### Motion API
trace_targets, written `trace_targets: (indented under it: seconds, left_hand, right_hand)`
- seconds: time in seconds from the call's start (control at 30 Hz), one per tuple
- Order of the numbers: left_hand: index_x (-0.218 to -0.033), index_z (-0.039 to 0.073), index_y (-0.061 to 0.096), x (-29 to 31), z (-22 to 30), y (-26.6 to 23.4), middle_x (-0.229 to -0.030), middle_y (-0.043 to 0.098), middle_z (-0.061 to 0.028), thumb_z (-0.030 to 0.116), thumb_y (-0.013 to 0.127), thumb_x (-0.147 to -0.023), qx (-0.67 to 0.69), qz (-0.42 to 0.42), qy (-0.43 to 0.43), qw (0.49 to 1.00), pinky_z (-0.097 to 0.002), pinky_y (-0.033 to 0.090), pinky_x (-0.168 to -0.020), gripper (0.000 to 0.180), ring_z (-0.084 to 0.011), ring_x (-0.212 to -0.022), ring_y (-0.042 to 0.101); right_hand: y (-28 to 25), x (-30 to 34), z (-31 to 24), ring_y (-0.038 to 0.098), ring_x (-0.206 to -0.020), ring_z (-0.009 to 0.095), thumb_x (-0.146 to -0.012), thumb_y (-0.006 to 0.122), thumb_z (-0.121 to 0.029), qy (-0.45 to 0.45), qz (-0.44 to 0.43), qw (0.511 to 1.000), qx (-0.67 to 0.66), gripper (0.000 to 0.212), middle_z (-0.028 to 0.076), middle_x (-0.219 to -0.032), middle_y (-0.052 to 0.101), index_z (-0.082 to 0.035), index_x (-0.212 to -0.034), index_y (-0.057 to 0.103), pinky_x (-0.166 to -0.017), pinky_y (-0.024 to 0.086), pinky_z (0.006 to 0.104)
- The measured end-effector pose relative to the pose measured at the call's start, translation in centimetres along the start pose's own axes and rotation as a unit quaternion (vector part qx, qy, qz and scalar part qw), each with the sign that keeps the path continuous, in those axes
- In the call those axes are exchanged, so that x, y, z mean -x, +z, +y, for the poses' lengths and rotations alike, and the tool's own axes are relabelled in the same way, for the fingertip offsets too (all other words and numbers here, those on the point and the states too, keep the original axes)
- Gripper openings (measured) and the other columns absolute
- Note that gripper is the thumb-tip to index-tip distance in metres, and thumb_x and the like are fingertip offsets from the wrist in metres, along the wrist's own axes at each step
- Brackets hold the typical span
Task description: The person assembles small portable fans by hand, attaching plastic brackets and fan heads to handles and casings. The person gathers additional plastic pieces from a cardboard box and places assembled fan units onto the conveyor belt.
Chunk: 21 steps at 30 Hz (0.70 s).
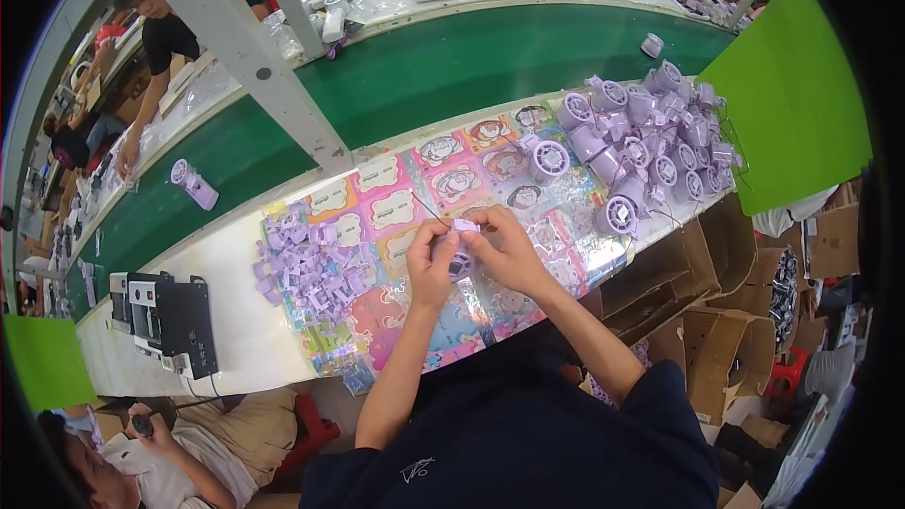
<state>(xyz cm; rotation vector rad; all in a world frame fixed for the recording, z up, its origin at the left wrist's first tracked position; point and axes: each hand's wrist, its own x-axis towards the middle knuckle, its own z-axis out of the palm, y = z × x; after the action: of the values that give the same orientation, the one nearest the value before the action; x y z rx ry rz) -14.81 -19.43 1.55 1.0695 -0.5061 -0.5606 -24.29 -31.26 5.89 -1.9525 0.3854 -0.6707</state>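
Close in front of my chest, my left hand (432,266) and my right hand (507,253) grip one lilac plastic fan housing (461,267) between them. Its round end faces down toward me. The fingertips of both hands pinch a small pale lilac part (464,225) at its top, and a thin dark wire sticks out by my left fingers. Left of my hands lies a heap of small lilac plastic clips (316,269). Another lilac housing (549,159) stands beyond my right hand, near a large pile of similar housings (650,137) trailing wires.
A colourful printed sheet (391,212) covers the bench. On the left stands a black boxy device (170,316). A green conveyor belt (424,52) runs behind, carrying a lilac fan (194,185). A metal post (255,66) rises at the bench's far edge. Cardboard boxes (721,349) sit at right.
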Motion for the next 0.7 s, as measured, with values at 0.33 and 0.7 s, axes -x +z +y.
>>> trace_targets:
  seconds: [0.33,0.7]
  left_hand:
    - [-0.089,-0.002,0.059,-0.6,0.3,-0.9,-0.097,0.061,-0.0064,0.001,0.064,-0.091,0.035,-0.03,-0.033,0.998,-0.0253,0.043,-0.085,0.006,-0.012,-0.091,0.056]
    - [-0.116,-0.005,0.063,-0.1,0.3,-0.7,-0.116,0.067,-0.011,0.018,0.046,-0.104,-0.077,0.019,0.064,0.995,-0.0276,0.048,-0.089,0.032,-0.0158,-0.097,0.062]
  right_hand:
    - [-0.1,0.7,1.0,0.051,-0.07,0.005,-0.094,0.071,-0.018,0.143,-0.072,0.971,-0.175,0.018,-0.001,-0.079,0.059,-0.002,-0.096,0.063,-0.063,0.043,0.0241]
    - [-0.8,2.1,1.5,0.049,-0.066,0.007,-0.099,0.064,-0.025,0.189,0.004,0.969,-0.157,0.024,-0.001,-0.074,0.056,-0.002,-0.091,0.059,-0.058,0.04,0.0246]
